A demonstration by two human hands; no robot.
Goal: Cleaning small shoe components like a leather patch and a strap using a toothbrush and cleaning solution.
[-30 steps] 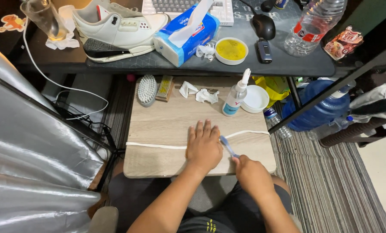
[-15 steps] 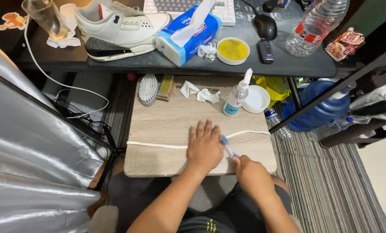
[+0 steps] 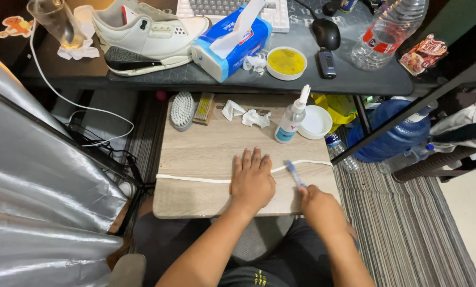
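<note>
A white shoelace [image 3: 195,178] lies stretched across a small wooden board [image 3: 200,154] on my lap. My left hand [image 3: 252,179] lies flat on the lace, fingers spread, pinning it to the board. My right hand [image 3: 319,206] is closed on a blue toothbrush [image 3: 293,172], whose head touches the lace just right of my left hand. A white sneaker [image 3: 147,32] without its lace rests on the dark desk [image 3: 248,79] above.
On the board: a spray bottle [image 3: 291,119], a white lid [image 3: 315,121], two crumpled tissues [image 3: 246,114], a round brush [image 3: 183,109] and a wooden brush [image 3: 203,108]. The desk carries a tissue pack [image 3: 230,42], a yellow-filled dish [image 3: 287,62], a mouse [image 3: 326,33] and a water bottle [image 3: 381,32].
The toothbrush head has shifted slightly along the lace. My left hand stays pressed in place.
</note>
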